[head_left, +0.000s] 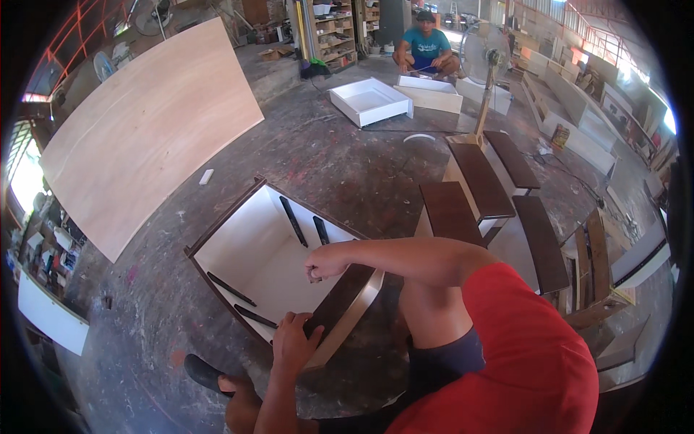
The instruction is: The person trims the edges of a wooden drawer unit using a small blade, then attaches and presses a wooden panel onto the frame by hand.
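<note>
A cabinet box (pixel 242 249) with a white inside and dark brown edges lies on the floor, its opening facing up. Black drawer slides (pixel 293 220) run along its inner walls. Along its near right side is a drawer with a brown front (pixel 345 302) and a pale side. My left hand (pixel 293 343) grips the near end of that brown front, thumb and fingers around its corner. Over the cabinet's opening, my right hand (pixel 327 262) is closed in a fist; what it holds, if anything, is hidden.
Several brown-fronted drawers (pixel 481 181) stand at my right. Ahead lie a white drawer (pixel 369 100) and a pale box (pixel 430 94), where a person in a teal shirt (pixel 426 47) squats. A plywood sheet (pixel 155 130) leans at left; a fan (pixel 484 56) stands behind the drawers.
</note>
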Tool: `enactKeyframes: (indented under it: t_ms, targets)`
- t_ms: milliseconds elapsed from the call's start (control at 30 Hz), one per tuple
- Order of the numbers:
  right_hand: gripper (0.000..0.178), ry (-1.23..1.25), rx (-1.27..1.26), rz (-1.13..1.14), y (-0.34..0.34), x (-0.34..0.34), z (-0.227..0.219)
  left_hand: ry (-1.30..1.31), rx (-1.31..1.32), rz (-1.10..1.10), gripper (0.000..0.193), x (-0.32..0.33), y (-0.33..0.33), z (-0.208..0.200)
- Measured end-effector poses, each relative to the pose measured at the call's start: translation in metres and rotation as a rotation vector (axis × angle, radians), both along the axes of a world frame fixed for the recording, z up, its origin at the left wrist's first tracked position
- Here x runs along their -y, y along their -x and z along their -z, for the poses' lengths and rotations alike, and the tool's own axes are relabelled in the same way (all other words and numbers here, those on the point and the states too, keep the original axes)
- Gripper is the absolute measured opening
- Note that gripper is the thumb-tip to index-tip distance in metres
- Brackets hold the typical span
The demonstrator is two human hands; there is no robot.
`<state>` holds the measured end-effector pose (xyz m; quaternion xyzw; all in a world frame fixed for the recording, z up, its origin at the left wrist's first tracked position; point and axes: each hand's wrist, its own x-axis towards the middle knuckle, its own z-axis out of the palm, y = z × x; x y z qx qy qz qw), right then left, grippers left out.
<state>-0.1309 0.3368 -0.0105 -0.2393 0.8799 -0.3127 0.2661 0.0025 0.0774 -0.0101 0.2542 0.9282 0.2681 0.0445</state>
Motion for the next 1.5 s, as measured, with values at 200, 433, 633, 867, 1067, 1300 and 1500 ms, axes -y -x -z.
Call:
enactKeyframes:
  t_ms: [200,433,633,867,1067,1300,1500]
  targets:
    - [0.031,-0.015,-0.029,-0.039,0.002,-0.003,0.004,0.004,-0.008,0.003,0.04,-0.002,0.001,0.0]
    - [0.03,-0.012,-0.048,-0.053,0.005,-0.002,0.009,0.007,0.014,0.006,0.041,-0.002,0.0,-0.003]
    - [0.029,-0.07,0.043,-0.064,0.002,-0.002,-0.002,0.021,0.033,0.006,0.041,-0.005,0.001,-0.009]
    - [0.031,0.007,-0.034,-0.097,0.008,0.003,0.005,0.031,0.034,-0.02,0.039,0.005,-0.002,-0.008]
    - [0.031,-0.016,-0.027,-0.062,0.003,-0.011,0.001,-0.008,0.021,0.02,0.041,-0.007,0.004,-0.001]
    - [0.03,-0.055,0.058,-0.023,0.001,-0.004,-0.004,-0.014,0.028,0.057,0.042,-0.007,0.003,0.006]
    - [0.03,-0.048,0.033,-0.035,0.001,-0.008,0.0,0.01,0.029,0.079,0.042,-0.008,0.004,0.0]
